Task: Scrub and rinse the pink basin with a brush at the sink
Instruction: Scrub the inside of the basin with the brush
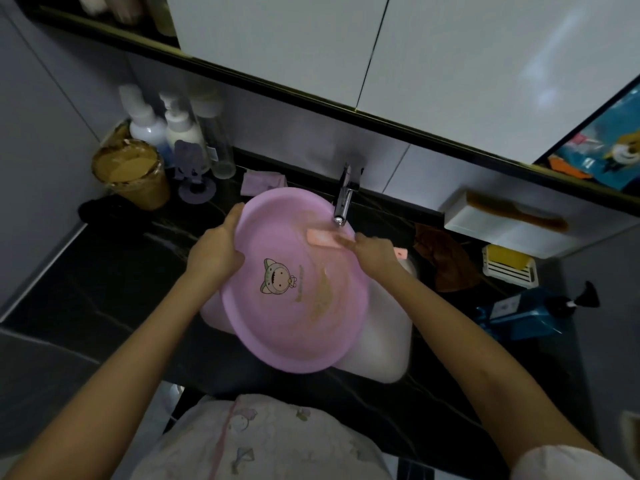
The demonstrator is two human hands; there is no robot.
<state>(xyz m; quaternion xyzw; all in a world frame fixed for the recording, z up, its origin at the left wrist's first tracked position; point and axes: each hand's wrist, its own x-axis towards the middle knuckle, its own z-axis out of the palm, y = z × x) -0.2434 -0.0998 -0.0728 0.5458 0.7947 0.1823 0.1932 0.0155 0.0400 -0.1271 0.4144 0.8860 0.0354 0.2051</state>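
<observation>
Head view: right grip (375, 252) holds brush (322, 238) inside pink basin (294, 327).

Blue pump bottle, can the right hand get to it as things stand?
Probably yes: the bottle sits just right of that arm with nothing between, but the right hand grips the brush and would need to drop it first.

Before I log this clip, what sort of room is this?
Most likely a home bathroom: a chrome tap over a white sink set in a dark marbled counter, white plastic bottles at the back, and what looks like yellow soap in a white slatted dish.
</observation>
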